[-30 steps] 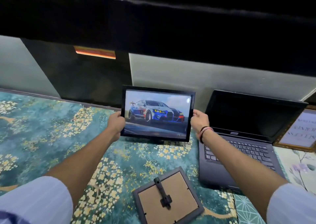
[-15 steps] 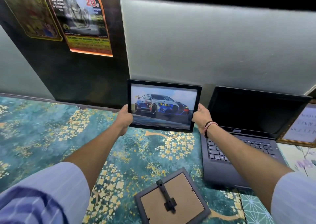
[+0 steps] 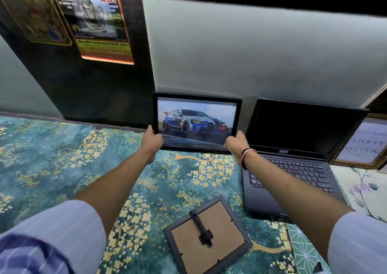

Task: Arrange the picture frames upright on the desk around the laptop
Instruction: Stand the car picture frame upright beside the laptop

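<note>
While upright, car frame (image 3: 196, 121) sits between left hand (image 3: 152, 140) and right hand (image 3: 235, 144).

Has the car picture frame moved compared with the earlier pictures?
Yes. The car picture frame has gone back toward the wall, away from the person, judged against the laptop: its top edge now sits about level with the laptop screen's top, both hands gripping its lower corners.

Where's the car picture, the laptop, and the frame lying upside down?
car picture (image 3: 196, 121), head view, on the car's body
laptop (image 3: 301, 125), head view, middle of the dark screen
face-down frame (image 3: 222, 227), head view, on its brown backing
</note>
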